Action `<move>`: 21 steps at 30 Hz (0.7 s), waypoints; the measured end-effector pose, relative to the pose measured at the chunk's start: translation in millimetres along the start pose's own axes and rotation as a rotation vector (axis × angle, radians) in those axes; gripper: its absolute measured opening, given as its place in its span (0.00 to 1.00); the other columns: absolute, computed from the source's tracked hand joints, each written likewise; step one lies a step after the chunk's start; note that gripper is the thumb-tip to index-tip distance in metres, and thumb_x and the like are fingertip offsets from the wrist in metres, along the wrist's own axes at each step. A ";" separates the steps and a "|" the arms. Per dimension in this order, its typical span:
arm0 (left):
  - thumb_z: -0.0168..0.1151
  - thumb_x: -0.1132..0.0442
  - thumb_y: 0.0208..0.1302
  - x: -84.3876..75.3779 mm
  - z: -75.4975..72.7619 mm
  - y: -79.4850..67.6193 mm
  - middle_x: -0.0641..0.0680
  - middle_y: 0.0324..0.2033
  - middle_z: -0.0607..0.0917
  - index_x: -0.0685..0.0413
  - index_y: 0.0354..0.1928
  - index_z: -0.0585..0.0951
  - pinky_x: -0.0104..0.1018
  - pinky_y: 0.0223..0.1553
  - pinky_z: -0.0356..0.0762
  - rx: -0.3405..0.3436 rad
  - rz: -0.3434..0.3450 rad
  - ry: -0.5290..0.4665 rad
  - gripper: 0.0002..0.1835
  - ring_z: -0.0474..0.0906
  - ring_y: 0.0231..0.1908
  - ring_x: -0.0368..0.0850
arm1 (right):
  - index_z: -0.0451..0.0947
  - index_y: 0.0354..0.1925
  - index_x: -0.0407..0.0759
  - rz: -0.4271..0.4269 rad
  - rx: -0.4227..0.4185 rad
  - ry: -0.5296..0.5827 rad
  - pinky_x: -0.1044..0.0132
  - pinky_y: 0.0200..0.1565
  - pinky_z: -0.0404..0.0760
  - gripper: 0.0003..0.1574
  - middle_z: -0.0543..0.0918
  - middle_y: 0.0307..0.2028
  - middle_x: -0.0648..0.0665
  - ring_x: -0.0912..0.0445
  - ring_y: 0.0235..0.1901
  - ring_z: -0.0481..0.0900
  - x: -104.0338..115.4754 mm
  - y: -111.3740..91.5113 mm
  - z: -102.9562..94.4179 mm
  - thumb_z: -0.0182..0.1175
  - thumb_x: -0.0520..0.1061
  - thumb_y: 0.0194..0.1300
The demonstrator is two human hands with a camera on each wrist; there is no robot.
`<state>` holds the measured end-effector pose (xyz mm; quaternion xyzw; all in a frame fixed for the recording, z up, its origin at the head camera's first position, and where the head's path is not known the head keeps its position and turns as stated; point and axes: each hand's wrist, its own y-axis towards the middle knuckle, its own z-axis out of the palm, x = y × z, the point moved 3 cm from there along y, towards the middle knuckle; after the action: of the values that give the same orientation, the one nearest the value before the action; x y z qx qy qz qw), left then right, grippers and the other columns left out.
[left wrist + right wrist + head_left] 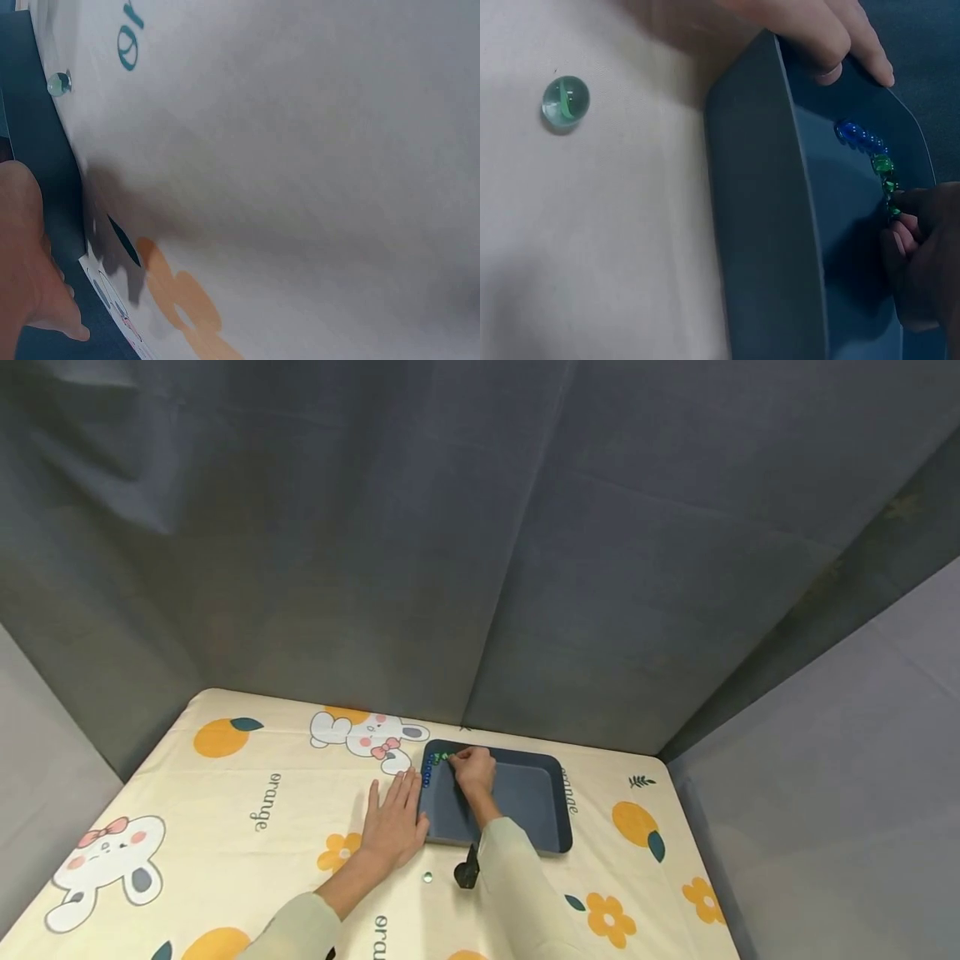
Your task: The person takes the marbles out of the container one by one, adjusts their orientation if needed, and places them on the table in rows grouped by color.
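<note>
A shallow dark blue-grey tray [528,802] lies on the table. Against its left wall runs a row of small blue glass beads [861,137]. Several green glass beads [883,164] continue from that row along the far wall. My right hand [475,772] reaches into the tray, thumb and fingertips pinching a green bead at the end of the line, partly hidden by the fingers. With fingers straight, my left hand [393,827] rests at the tray's left rim. Outside the tray, near its front left corner, sits a clear marble [565,103] with a green swirl.
A cream tablecloth [300,852] printed with rabbits, oranges and flowers covers the table. Dark grey curtain [360,568] hangs right behind the far edge, with a lighter panel [847,760] on the right. A black device [467,871] is beside the right sleeve.
</note>
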<state>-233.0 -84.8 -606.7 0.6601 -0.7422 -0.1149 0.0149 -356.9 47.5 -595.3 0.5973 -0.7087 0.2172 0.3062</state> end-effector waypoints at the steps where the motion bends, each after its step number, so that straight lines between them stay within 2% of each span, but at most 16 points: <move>1: 0.46 0.47 0.64 -0.4 -0.1 -0.1 0.55 0.69 0.54 0.56 0.69 0.57 0.60 0.63 0.39 0.000 0.002 0.001 0.35 0.48 0.67 0.50 | 0.83 0.21 0.46 -0.003 -0.002 0.003 0.57 0.31 0.76 0.09 0.81 0.20 0.52 0.54 0.24 0.77 -0.3 -0.6 -0.9 0.69 0.49 0.50; 8: 0.47 0.48 0.63 -0.6 -1.3 -0.5 0.55 0.68 0.56 0.57 0.69 0.58 0.60 0.63 0.39 -0.016 0.000 0.001 0.35 0.50 0.67 0.51 | 0.82 0.23 0.45 -0.076 0.013 0.056 0.58 0.28 0.77 0.09 0.81 0.19 0.52 0.56 0.20 0.76 -6.1 -2.6 -4.2 0.69 0.48 0.51; 11: 0.46 0.48 0.64 -1.0 -0.6 -0.4 0.55 0.69 0.55 0.57 0.69 0.57 0.59 0.63 0.37 -0.002 -0.001 -0.013 0.35 0.48 0.67 0.50 | 0.83 0.24 0.44 -0.098 0.031 0.084 0.60 0.28 0.77 0.07 0.81 0.20 0.52 0.57 0.20 0.76 -11.6 -4.3 -7.1 0.69 0.47 0.52; 15: 0.44 0.48 0.65 -1.3 0.2 -0.6 0.54 0.69 0.53 0.57 0.70 0.55 0.59 0.63 0.34 0.019 -0.003 -0.023 0.35 0.47 0.68 0.50 | 0.82 0.28 0.43 -0.082 0.084 0.166 0.61 0.28 0.78 0.06 0.82 0.21 0.51 0.58 0.21 0.79 -21.8 -8.8 -13.4 0.68 0.45 0.52; 21: 0.45 0.48 0.64 -0.8 -2.1 -0.9 0.55 0.69 0.54 0.58 0.69 0.56 0.59 0.63 0.36 0.007 -0.001 -0.030 0.35 0.48 0.67 0.52 | 0.81 0.32 0.43 -0.063 0.160 0.274 0.62 0.30 0.78 0.08 0.83 0.25 0.51 0.58 0.26 0.80 -28.8 -19.3 -30.5 0.68 0.44 0.52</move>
<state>-231.7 -84.4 -604.8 0.6589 -0.7423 -0.1223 0.0011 -329.8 84.8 -594.4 0.6064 -0.6218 0.3426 0.3581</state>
